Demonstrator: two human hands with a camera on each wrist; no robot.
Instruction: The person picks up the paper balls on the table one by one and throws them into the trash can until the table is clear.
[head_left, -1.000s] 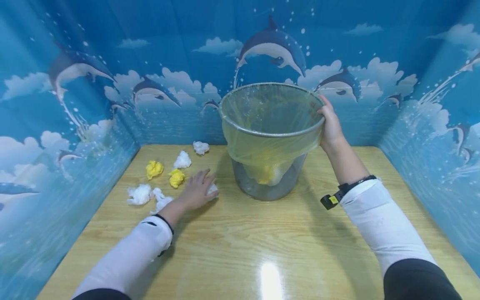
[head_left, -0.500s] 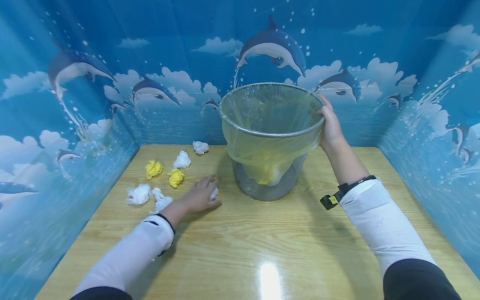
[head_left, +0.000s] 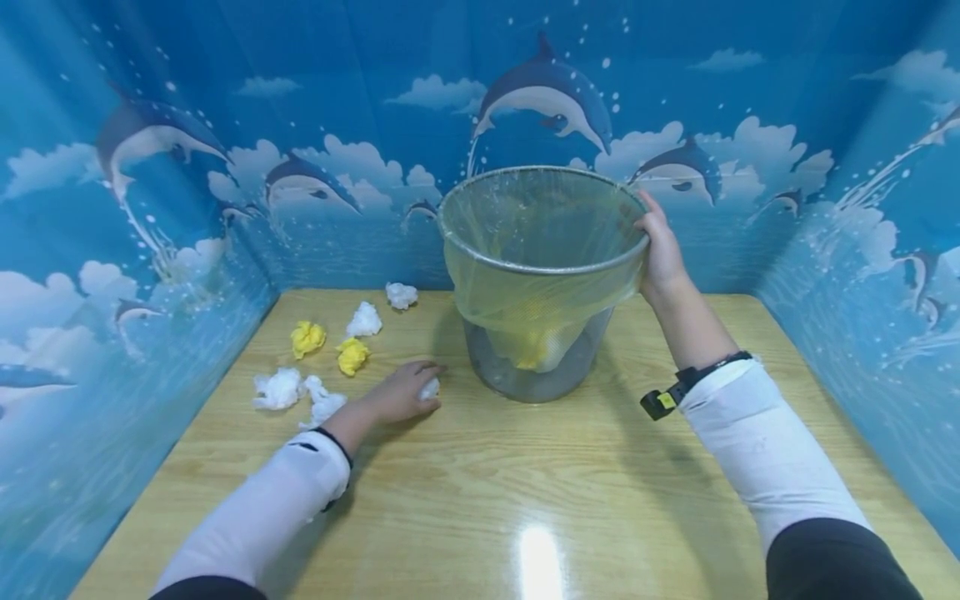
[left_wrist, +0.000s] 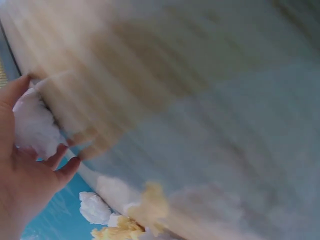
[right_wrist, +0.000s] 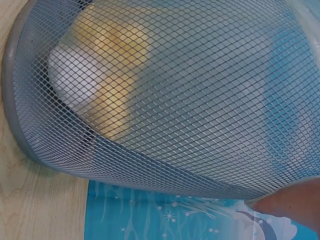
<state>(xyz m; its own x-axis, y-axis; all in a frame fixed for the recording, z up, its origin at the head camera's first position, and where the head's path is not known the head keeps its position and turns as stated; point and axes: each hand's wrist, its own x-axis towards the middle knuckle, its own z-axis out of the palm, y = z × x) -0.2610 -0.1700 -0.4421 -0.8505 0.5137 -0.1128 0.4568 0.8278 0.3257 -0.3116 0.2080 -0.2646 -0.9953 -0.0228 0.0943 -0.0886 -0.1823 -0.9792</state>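
My left hand (head_left: 403, 393) is down on the table with a crumpled white paper ball (left_wrist: 36, 125) between its thumb and curled fingers; the fingertips touch the wood. In the head view most of that ball is hidden under the hand. My right hand (head_left: 662, 250) grips the rim of a grey wire-mesh wastebasket (head_left: 543, 385) on its right side. A thin yellowish bin liner (head_left: 525, 292) is folded over the rim. Through the mesh in the right wrist view, white paper (right_wrist: 75, 77) and yellow paper (right_wrist: 115, 100) show inside, low in the basket.
Two yellow paper balls (head_left: 307, 339) and several white ones lie left of the basket, among them a white ball (head_left: 277, 389) nearest the left edge and another white ball (head_left: 401, 295) at the back. Dolphin-print curtains (head_left: 337, 100) enclose the wooden table (head_left: 465, 500).
My left hand has shifted slightly right, and its spread fingers have drawn in around the white paper ball. The right hand and the wastebasket have stayed put.
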